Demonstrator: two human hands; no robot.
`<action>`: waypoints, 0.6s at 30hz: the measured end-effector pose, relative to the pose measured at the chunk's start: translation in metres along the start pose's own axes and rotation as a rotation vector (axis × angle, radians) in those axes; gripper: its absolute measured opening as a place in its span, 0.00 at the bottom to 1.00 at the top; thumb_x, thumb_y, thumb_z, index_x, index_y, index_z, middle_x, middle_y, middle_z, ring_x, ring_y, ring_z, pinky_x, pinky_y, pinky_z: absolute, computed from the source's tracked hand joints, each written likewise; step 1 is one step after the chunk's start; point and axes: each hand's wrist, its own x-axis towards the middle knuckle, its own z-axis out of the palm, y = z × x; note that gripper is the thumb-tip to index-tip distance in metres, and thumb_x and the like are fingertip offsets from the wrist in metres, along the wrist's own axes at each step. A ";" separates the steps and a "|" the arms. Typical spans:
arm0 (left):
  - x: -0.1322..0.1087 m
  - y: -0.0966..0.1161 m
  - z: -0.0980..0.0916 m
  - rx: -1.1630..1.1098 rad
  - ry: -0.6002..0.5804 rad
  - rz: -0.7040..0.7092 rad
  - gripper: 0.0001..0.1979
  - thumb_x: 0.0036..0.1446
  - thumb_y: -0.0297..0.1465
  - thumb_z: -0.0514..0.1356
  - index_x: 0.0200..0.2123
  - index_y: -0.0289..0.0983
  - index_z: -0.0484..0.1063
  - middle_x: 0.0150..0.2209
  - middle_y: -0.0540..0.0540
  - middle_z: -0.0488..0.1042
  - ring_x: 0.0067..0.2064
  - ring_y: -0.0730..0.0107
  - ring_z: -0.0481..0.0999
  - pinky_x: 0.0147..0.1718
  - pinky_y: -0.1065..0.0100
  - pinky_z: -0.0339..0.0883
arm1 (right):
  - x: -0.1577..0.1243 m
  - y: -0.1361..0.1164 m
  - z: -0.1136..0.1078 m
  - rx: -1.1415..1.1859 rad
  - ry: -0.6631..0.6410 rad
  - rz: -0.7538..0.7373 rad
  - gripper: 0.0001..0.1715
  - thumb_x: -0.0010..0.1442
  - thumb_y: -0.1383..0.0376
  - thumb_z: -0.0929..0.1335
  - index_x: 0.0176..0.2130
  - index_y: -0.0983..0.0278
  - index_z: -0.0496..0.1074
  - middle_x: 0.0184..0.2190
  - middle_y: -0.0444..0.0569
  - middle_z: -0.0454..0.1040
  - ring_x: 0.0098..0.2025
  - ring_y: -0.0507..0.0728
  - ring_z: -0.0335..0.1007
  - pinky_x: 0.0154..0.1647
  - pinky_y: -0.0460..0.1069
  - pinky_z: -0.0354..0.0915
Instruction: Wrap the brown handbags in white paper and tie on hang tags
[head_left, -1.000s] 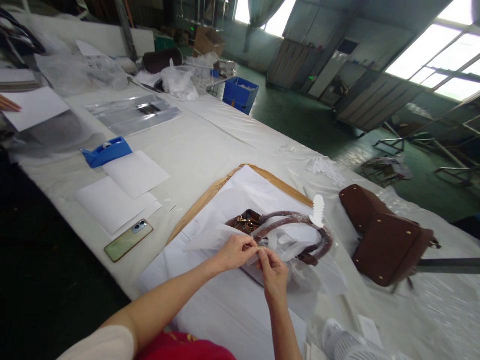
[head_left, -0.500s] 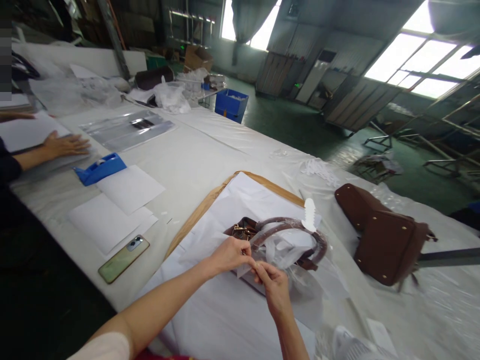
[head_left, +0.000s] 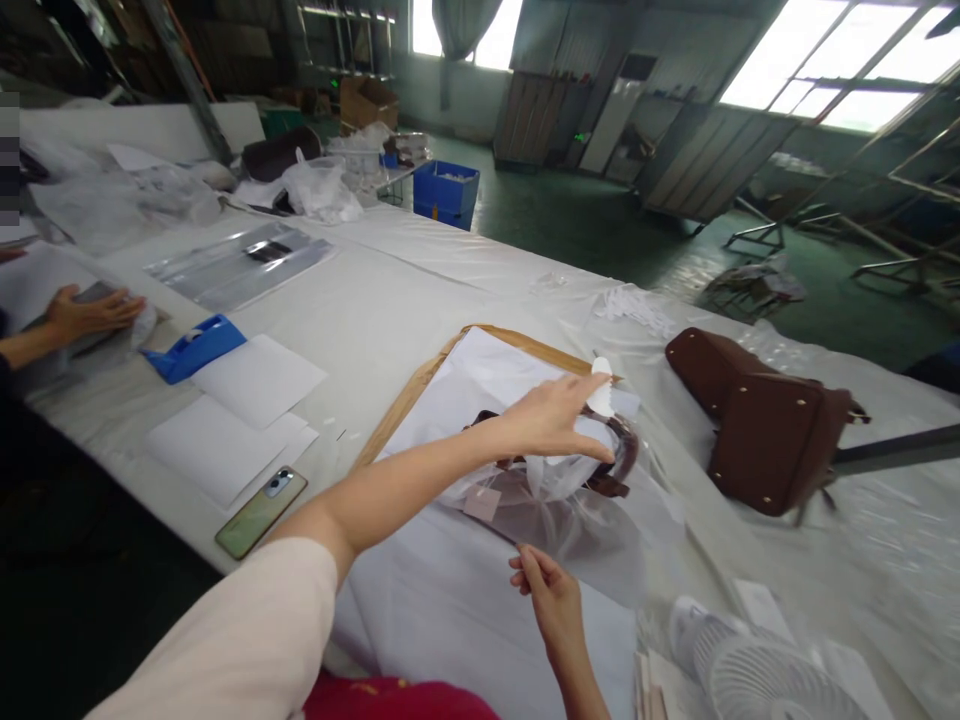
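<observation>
While reaching over handbag handles (head_left: 628, 450) with left hand (head_left: 555, 415) spread by white tag (head_left: 602, 396), pinching with right hand (head_left: 555, 597) near see-through wrap (head_left: 581, 535); cannot tell what.

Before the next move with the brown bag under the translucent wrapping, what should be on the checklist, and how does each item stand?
1. Left hand open beside the toothed white tag: ok.
2. Right hand gripping something: cannot tell.
3. Handle fully in view: not ok, left hand covers part.
4. Co-worker's hand away from the bag: ok.
5. Phone apart from the translucent wrapping: ok.
</observation>
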 end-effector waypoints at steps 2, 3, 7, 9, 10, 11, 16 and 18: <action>0.018 0.009 0.011 -0.002 -0.220 0.011 0.45 0.46 0.39 0.68 0.65 0.38 0.53 0.52 0.38 0.72 0.51 0.51 0.72 0.46 0.59 0.67 | -0.008 0.008 -0.007 -0.054 0.008 -0.016 0.37 0.46 0.39 0.70 0.35 0.69 0.78 0.27 0.55 0.77 0.25 0.57 0.72 0.25 0.49 0.67; 0.024 0.011 0.015 0.002 -0.288 0.006 0.43 0.47 0.37 0.68 0.64 0.37 0.55 0.50 0.39 0.74 0.49 0.51 0.73 0.44 0.60 0.68 | -0.010 0.012 -0.011 -0.091 0.022 -0.028 0.37 0.47 0.39 0.69 0.36 0.69 0.78 0.28 0.55 0.78 0.26 0.58 0.72 0.25 0.50 0.68; 0.036 0.008 0.011 -0.001 -0.218 -0.003 0.25 0.49 0.30 0.65 0.53 0.35 0.71 0.47 0.41 0.76 0.47 0.55 0.75 0.42 0.63 0.67 | -0.010 0.038 -0.030 -0.344 0.083 -0.106 0.35 0.55 0.42 0.64 0.44 0.69 0.77 0.38 0.58 0.78 0.38 0.63 0.76 0.38 0.55 0.73; 0.037 -0.001 -0.009 -0.023 -0.143 0.021 0.16 0.49 0.28 0.64 0.43 0.35 0.76 0.41 0.43 0.78 0.41 0.60 0.76 0.38 0.65 0.67 | -0.008 0.059 -0.037 -0.523 0.040 -0.145 0.32 0.58 0.47 0.62 0.45 0.69 0.77 0.45 0.59 0.77 0.47 0.65 0.74 0.49 0.56 0.70; 0.037 -0.006 -0.023 -0.032 -0.118 0.037 0.13 0.48 0.27 0.62 0.40 0.35 0.77 0.37 0.45 0.78 0.38 0.63 0.76 0.35 0.67 0.66 | -0.006 0.071 -0.039 -0.620 0.000 -0.152 0.31 0.59 0.49 0.61 0.46 0.69 0.77 0.47 0.60 0.76 0.51 0.65 0.72 0.54 0.57 0.67; 0.037 -0.012 -0.039 -0.036 -0.089 0.051 0.11 0.48 0.26 0.61 0.37 0.35 0.77 0.33 0.47 0.78 0.35 0.65 0.75 0.34 0.68 0.65 | -0.005 0.085 -0.041 -0.718 -0.046 -0.149 0.31 0.59 0.51 0.60 0.46 0.71 0.76 0.49 0.61 0.74 0.53 0.66 0.70 0.57 0.57 0.65; 0.038 -0.045 -0.152 0.108 0.163 0.037 0.10 0.49 0.25 0.57 0.34 0.31 0.76 0.29 0.51 0.74 0.35 0.70 0.74 0.38 0.70 0.64 | 0.006 0.153 -0.038 -1.083 -0.116 -0.173 0.29 0.56 0.57 0.61 0.51 0.69 0.74 0.54 0.63 0.70 0.58 0.68 0.65 0.61 0.57 0.61; 0.039 -0.058 -0.201 0.227 0.262 0.026 0.10 0.50 0.27 0.57 0.35 0.30 0.75 0.31 0.50 0.74 0.38 0.68 0.74 0.40 0.69 0.63 | 0.015 0.172 -0.038 -1.149 -0.100 -0.199 0.29 0.54 0.57 0.61 0.50 0.68 0.74 0.54 0.62 0.70 0.57 0.68 0.66 0.60 0.56 0.63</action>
